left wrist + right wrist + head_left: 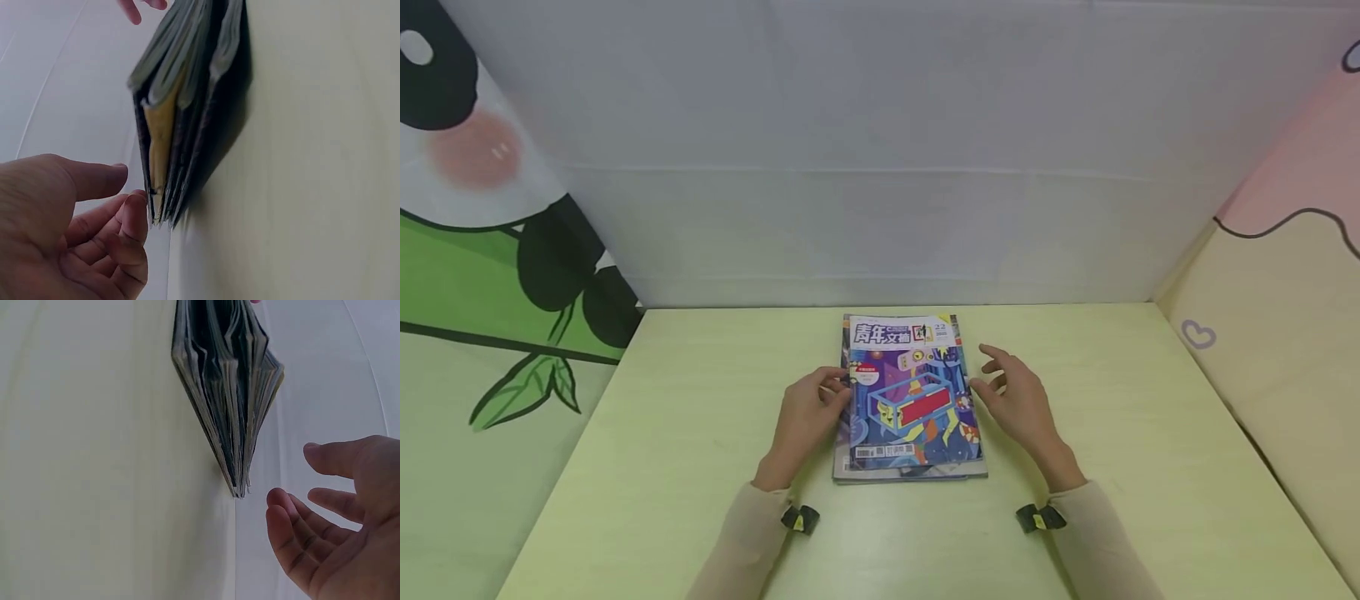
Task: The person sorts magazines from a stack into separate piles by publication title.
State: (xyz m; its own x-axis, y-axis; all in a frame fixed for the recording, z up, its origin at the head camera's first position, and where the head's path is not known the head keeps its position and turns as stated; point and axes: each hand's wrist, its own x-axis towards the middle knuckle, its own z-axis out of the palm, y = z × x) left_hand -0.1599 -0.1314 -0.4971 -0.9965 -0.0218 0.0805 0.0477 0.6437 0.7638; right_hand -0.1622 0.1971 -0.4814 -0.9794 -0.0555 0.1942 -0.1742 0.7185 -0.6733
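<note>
A stack of several magazines [916,408] lies flat on the table, its top one showing a purple and blue cover with a red box drawn on it. A larger magazine [880,477] sticks out below along the near edge. My left hand [805,421] is at the stack's left side, fingers loosely bent, fingertips right at the spines [165,137]. On the other side, my right hand [1018,408] has its fingers spread and relaxed, thumb tip close to the right edge. The pages' edges [231,394] fan slightly apart in the right wrist view, with a gap between them and the fingers.
The pale yellow table [700,375] ends at a white backdrop [887,233] just behind the stack. Printed panels stand on both sides, a green and white one [497,283] at left and a cream and pink one [1277,317] at right. Each wrist wears a dark strap [1041,518].
</note>
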